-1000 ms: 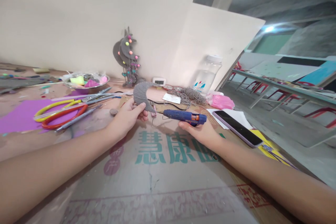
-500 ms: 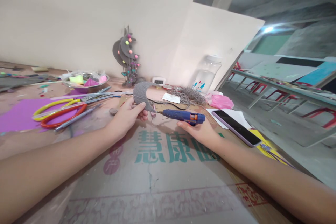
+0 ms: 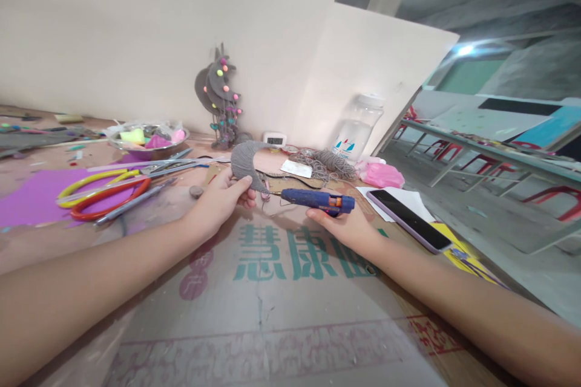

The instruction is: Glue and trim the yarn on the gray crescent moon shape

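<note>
My left hand (image 3: 226, 198) pinches a crescent moon wrapped in grey yarn (image 3: 246, 164) between thumb and fingers, holding it up over the table. A dark blue hot glue gun (image 3: 311, 198) lies in the grip of my right hand (image 3: 342, 224), its body level and a small red light glowing on it. The gun's metal nozzle points left and meets the lower tip of the crescent; whether any glue is coming out is too small to see. My right fingers are partly hidden behind the gun.
Scissors with yellow and red handles (image 3: 109, 196) lie left beside a metal bowl (image 3: 149, 148). Behind are hanging grey moons with coloured balls (image 3: 221, 97), a small digital clock (image 3: 275, 140), grey yarn (image 3: 331, 164) and a clear bottle (image 3: 358, 127). A phone (image 3: 408, 221) rests at right.
</note>
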Available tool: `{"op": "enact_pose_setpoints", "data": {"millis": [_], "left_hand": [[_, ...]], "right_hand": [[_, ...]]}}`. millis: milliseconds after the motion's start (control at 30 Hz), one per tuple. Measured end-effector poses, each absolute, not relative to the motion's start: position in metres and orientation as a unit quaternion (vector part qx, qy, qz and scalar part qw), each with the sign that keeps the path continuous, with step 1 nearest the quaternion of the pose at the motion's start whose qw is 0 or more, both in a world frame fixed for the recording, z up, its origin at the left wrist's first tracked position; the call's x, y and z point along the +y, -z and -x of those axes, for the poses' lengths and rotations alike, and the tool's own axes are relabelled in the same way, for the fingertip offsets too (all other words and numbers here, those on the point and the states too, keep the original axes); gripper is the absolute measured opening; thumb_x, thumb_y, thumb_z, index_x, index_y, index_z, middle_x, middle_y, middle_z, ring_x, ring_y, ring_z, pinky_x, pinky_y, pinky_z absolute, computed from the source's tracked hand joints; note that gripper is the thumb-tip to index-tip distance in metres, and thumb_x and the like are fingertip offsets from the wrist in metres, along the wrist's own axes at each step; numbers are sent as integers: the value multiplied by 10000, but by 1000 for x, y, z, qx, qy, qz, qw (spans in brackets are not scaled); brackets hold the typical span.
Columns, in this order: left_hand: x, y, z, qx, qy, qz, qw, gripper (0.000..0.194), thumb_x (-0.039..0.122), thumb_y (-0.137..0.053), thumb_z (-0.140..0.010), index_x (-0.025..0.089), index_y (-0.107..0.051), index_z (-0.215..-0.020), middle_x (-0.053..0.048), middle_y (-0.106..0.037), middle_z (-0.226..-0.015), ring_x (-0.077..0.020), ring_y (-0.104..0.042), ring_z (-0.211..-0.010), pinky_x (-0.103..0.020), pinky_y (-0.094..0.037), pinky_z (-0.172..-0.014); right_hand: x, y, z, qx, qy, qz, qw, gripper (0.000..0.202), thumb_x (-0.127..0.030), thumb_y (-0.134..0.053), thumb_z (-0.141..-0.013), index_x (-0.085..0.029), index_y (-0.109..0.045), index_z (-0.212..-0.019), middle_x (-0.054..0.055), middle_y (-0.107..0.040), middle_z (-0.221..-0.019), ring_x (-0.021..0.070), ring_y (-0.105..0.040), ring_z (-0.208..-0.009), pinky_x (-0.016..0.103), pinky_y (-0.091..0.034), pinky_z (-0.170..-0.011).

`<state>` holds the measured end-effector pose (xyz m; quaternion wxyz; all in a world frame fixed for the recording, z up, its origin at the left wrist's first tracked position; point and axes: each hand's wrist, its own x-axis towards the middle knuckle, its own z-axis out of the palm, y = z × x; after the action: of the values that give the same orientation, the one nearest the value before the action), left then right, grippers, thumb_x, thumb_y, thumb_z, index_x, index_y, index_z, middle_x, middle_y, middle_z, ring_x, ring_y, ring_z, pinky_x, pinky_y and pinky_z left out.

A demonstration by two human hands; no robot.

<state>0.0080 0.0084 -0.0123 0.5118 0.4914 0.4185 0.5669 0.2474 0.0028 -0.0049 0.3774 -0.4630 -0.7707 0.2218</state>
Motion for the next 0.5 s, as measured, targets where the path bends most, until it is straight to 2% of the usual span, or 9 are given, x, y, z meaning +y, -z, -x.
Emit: {"op": "enact_pose_setpoints", "data": {"millis": [167, 500], "left_hand": [[9, 12, -8, 416, -566, -492, 515, 201, 309, -648, -777, 165, -516, -826, 34, -611, -585, -107, -572, -513, -232, -472, -538], [7, 11, -8, 418, -561, -492, 518, 179, 299, -632, -795, 171, -516, -843, 34, -610, -596, -108, -574, -521, -225, -468, -550]], "right_hand": [[3, 6, -248, -763, -243, 461, 383, 284, -460, -665, -728, -195, -619, -820, 43, -704, -797, 219, -672, -764, 322, -563, -693], [2, 3, -246, -754, -237, 478, 384, 317, -502, -664, -703, -201, -588, -770, 36, -683, -732, 214, -667, -720, 322, -565, -648]]}}
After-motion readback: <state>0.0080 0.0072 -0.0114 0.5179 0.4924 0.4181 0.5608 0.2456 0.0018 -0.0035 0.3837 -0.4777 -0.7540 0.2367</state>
